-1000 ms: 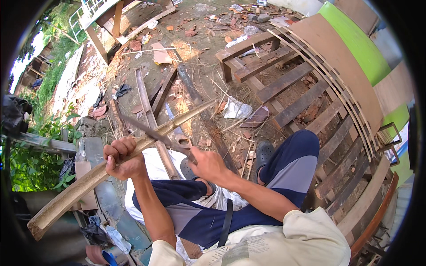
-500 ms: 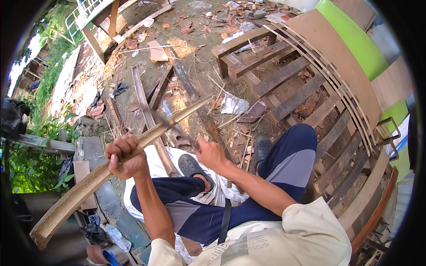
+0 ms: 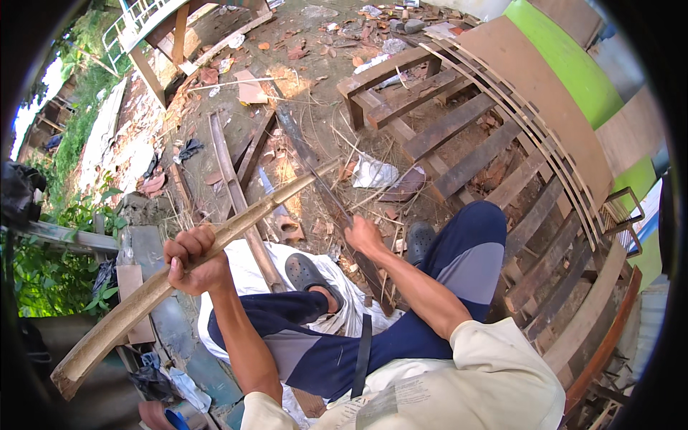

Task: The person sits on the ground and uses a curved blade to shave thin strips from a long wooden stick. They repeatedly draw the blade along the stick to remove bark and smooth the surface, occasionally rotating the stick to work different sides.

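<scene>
My left hand point(image 3: 195, 259) is closed around a long split bamboo piece point(image 3: 118, 324), hollow side showing. The piece slants from the lower left up to a narrow tip at the middle of the view. My right hand point(image 3: 366, 236) is closed on the handle of a long dark-bladed knife point(image 3: 331, 194). Its blade points up and left, with its end at the bamboo near the narrow tip. Whether blade and bamboo touch, I cannot tell. My fingers hide most of the handle. Below my hands, a white cloth point(image 3: 244, 259) lies under my shoe point(image 3: 309, 271).
A slatted wooden frame point(image 3: 473, 132) spans the right side, with thin strips along its edge. Wooden pieces point(image 3: 228, 161), a handsaw point(image 3: 269, 188) and a crumpled white bag point(image 3: 374, 172) lie on the littered ground ahead. A low wall point(image 3: 161, 301) runs at my left.
My right hand and the knife have moved right, and the blade has slid out toward the bamboo's narrow tip. My left hand and the bamboo have shifted only slightly left.
</scene>
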`<state>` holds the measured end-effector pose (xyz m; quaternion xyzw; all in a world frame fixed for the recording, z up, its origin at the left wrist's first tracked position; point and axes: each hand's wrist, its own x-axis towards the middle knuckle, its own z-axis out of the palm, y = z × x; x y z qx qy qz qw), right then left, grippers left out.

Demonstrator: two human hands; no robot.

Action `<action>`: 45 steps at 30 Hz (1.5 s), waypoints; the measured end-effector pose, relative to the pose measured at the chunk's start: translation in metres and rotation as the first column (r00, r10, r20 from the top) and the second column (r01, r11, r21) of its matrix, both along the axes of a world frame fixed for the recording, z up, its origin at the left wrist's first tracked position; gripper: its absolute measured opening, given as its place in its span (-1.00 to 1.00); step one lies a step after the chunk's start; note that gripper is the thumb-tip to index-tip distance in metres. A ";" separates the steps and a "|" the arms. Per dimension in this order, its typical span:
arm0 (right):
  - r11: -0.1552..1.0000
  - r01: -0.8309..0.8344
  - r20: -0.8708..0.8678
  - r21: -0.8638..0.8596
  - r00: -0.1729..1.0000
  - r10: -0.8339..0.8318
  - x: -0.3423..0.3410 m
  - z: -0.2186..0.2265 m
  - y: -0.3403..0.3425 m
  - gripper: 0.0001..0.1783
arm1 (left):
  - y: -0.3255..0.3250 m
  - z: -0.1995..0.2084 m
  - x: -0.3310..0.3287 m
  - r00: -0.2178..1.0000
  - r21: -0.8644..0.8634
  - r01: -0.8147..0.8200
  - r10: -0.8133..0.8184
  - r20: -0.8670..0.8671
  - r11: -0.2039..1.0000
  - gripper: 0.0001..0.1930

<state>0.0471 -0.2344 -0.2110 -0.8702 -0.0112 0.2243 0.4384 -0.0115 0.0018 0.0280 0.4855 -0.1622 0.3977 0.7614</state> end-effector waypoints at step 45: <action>0.997 -0.027 0.137 -0.068 0.990 0.036 -0.006 -0.003 0.029 -0.72 | -0.002 0.001 0.002 0.988 -0.084 -0.150 0.148 -0.035 0.985 -0.68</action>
